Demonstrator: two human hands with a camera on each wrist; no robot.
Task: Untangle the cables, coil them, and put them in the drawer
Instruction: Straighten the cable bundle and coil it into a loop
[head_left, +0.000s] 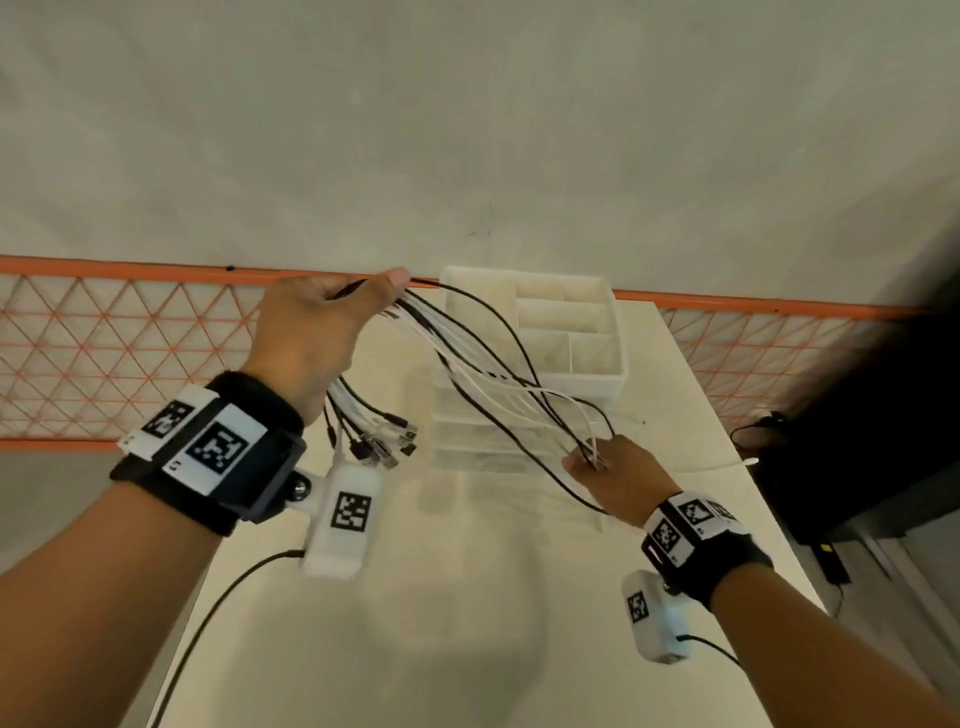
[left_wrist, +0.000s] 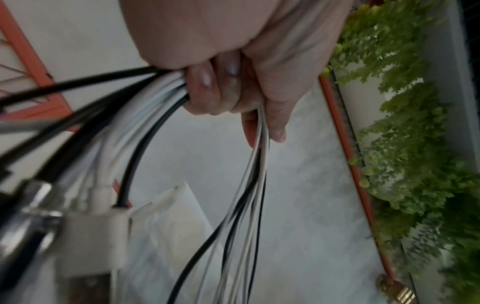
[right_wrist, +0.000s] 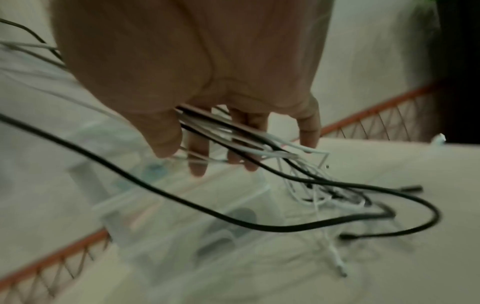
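the left hand (head_left: 311, 332), left of centre in the head view, has its fingers (left_wrist: 205, 90) curled round a bundle of black and white cables (head_left: 483, 364) that slopes down right to the right hand (head_left: 618, 478), whose fingers (right_wrist: 198, 156) pinch the strands above the white counter (head_left: 467, 597), before the drawer unit (head_left: 566, 332).

Both hands raised over the work, each closed on strands

The left hand (head_left: 311, 332) sits at ten o'clock, fist curled tight, thumb pointing to two o'clock. The right hand (head_left: 618, 478) hangs lower at four o'clock, fingers (right_wrist: 198, 160) extended downward, thumb pinching strands against them. Both wrists wear black bands.
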